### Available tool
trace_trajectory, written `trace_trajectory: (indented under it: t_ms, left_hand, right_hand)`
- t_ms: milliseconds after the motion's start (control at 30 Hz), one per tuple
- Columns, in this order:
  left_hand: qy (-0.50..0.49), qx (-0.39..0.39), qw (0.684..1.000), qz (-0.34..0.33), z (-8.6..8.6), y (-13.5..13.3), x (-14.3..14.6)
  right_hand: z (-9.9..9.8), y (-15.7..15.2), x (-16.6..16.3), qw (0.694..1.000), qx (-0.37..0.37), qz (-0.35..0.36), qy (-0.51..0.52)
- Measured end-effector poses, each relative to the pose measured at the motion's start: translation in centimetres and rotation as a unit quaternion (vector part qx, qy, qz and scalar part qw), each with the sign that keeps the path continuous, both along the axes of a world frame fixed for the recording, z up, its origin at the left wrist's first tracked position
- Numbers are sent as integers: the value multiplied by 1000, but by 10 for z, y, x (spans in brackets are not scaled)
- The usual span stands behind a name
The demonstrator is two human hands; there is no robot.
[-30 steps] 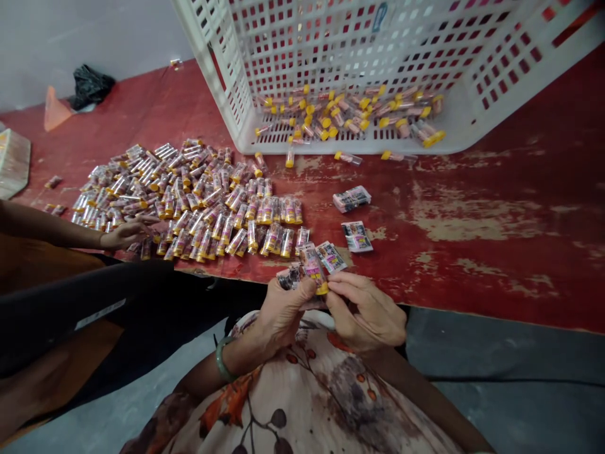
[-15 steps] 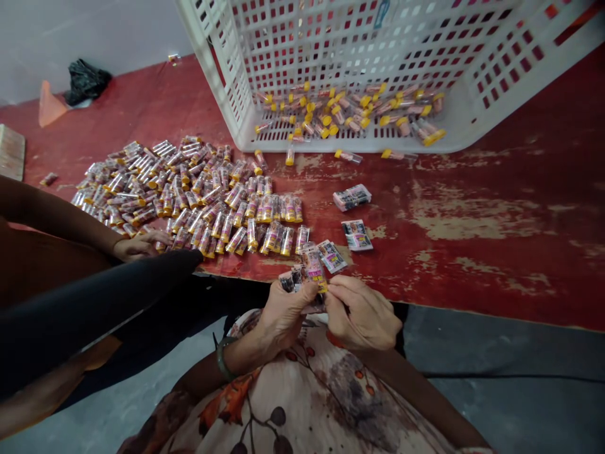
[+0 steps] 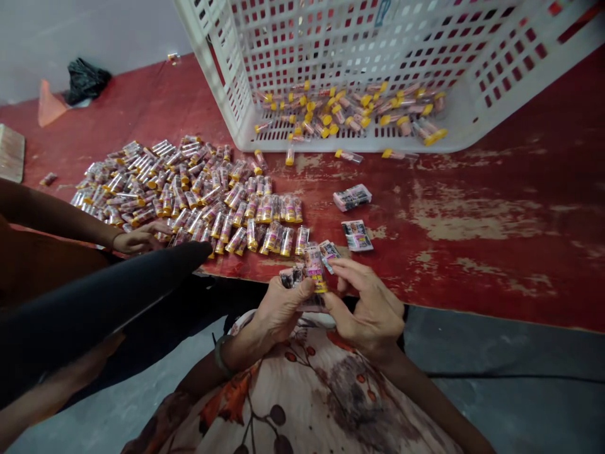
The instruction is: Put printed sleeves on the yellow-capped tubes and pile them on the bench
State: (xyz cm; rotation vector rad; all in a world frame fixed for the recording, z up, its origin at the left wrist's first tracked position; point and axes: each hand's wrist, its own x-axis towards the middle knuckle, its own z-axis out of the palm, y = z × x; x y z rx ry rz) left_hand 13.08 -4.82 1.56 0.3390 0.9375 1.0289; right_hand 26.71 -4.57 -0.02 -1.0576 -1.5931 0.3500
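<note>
My left hand (image 3: pixel 278 309) is closed on a clear plastic tube (image 3: pixel 314 261) with a yellow cap, its printed insert visible. A bunch of small printed cards (image 3: pixel 292 276) is also pinched in that hand. Just to the right, my right hand (image 3: pixel 371 309) is open, its thumb close to the capped end and its fingers spread near a small printed card (image 3: pixel 328 250) at the table's edge. Beyond lie two stacks, a nearer stack of printed cards (image 3: pixel 358 235) and a farther stack (image 3: pixel 352 197).
A large pile of yellow-capped tubes (image 3: pixel 189 183) covers the left side of the worn red table (image 3: pixel 472 252). More tubes lie in a white slatted basket (image 3: pixel 406 146) tipped on its side. A co-worker's hand (image 3: pixel 142 238) touches the pile. A black bag (image 3: pixel 86 82) sits at the back left.
My right hand has let go of the tube's capped end; its fingers have spread and shifted up toward the loose card. The co-worker's hand has shifted slightly at the pile.
</note>
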Motion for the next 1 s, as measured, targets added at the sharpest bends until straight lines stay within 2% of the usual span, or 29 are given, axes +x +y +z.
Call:
trace_trajectory:
  t_ms: [267,400,733,900,1000]
  left_hand:
    - [23,-18,999,-35,3,0,-2]
    - [-3,-27,998,-56,4,-1,-4]
    - [5,-35,998,-54,8,-2,-3]
    - [-6,-52,997,-60,5,2,-2]
    - [-8,-56,998,-35,3,7,0]
  right_hand:
    - [3,10,9,986,-78,142,37]
    - [-1,10,8,985,-83,136,68]
    - [-7,6,4,992,-69,89,55]
    - [-5,10,8,985,-71,139,74]
    - [1,12,13,978,-76,181,66]
